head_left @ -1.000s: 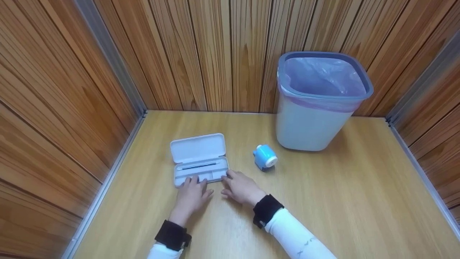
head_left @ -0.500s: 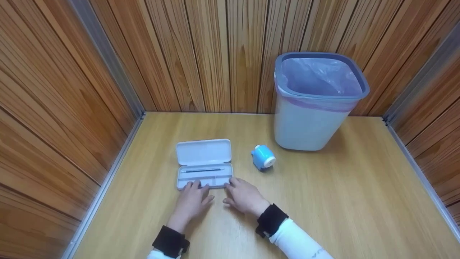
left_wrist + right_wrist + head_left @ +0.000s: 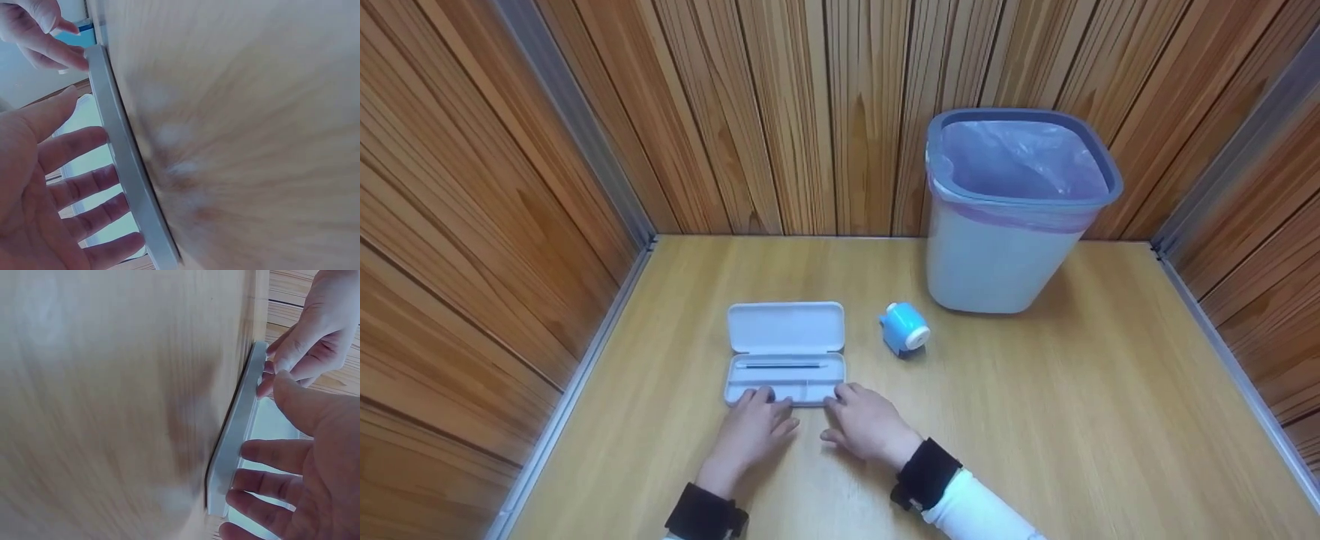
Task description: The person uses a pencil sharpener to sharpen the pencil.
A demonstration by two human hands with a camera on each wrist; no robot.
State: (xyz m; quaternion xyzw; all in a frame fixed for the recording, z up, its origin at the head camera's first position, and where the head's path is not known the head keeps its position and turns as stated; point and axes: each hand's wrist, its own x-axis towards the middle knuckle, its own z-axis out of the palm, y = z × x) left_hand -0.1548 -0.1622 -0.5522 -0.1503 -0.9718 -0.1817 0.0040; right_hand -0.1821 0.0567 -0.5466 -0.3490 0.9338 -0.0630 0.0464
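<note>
A pale grey pencil case [image 3: 786, 328] lies on the table with its lid folded back, hinge side away from me. Inside, a thin pencil-like stick [image 3: 781, 366] rests along the rear compartment; the front is split by a small divider. My left hand [image 3: 746, 435] has its fingertips on the front rim at the left. At the front right corner, my right hand [image 3: 870, 424] touches the rim with its fingertips. In the left wrist view, straight, spread fingers [image 3: 84, 188] meet the case's front wall [image 3: 126, 152]. The right wrist view shows extended fingers [image 3: 270, 486] against it too.
A blue and white pencil sharpener [image 3: 904, 328] stands right of the case. Behind it, a tall bin [image 3: 997, 262] with a grey rim and a plastic liner stands by the rear wood-panelled wall [image 3: 795, 112]. Metal-edged panels flank the wooden table [image 3: 1072, 420] on both sides.
The open pencil case has slid toward me and turned from slightly skewed to square with the table. Both hands have moved back with it, fingertips staying at its front rim.
</note>
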